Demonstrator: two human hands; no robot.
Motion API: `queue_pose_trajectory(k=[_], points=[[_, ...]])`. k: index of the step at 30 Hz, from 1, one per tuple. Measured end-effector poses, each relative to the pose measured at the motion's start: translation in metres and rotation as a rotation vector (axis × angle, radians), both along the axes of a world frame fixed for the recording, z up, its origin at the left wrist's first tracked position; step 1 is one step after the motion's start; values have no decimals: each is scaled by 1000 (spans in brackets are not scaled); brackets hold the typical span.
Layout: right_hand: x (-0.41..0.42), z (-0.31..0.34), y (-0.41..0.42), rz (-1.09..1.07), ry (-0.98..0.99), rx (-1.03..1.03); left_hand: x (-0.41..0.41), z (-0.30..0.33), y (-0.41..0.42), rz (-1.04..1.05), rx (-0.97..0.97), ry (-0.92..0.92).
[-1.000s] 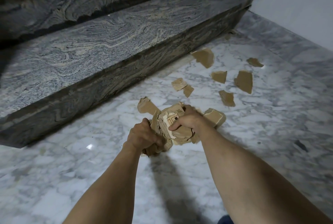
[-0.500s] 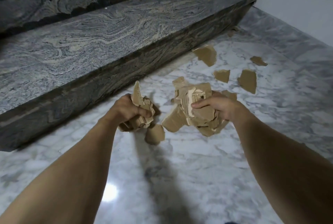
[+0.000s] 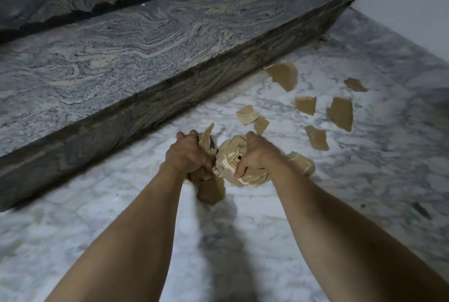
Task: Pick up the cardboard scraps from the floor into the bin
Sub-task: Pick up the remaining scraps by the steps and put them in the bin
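Presently both hands are full: the left hand is clenched round a wad of cardboard scraps, and the right hand grasps a larger bundle, the 2 loads pressed close together above the floor. Risk 1: pieces jut loosely from both fists, one hanging low beneath the left, and could slip out on any further reach. Risk 2: at least 7 loose scraps lie on the floor beyond the hands, toward the wall, and neither hand has a free finger to take them. The bin is not in view, so the carry route cannot be judged. Flooring is polished white-grey marble, likely smooth, so flat pieces may resist lifting. A dark veined stone step borders the area on the left.
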State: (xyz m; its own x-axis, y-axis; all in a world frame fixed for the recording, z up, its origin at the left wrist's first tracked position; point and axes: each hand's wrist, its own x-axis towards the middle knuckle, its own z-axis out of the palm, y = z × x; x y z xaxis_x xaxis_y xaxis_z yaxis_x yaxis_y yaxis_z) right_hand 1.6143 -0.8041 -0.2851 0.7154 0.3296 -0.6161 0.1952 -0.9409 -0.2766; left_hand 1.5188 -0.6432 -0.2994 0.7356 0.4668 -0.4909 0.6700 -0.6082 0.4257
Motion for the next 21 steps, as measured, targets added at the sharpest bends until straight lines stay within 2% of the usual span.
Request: queue_pose_trajectory(k=[3, 5, 8, 11, 14, 17, 21], points=[[-2, 3, -11, -142, 80, 151, -4, 7, 3, 73, -54, -30], [3, 10, -27, -316, 139, 331, -6, 14, 13, 159, -159, -50], [21, 33, -61, -492, 120, 561, -9, 26, 31, 285, -350, -164], [35, 54, -103, -589, 154, 676, -16, 43, 25, 243, -489, -231], [30, 53, -130, -566, 185, 494, -23, 47, 1, 105, -464, -123], [24, 14, -140, -548, 230, 346, -35, 31, -30, 30, -353, 20], [-2, 4, -118, -573, 204, 233, -55, 4, -68, 60, -128, 55]])
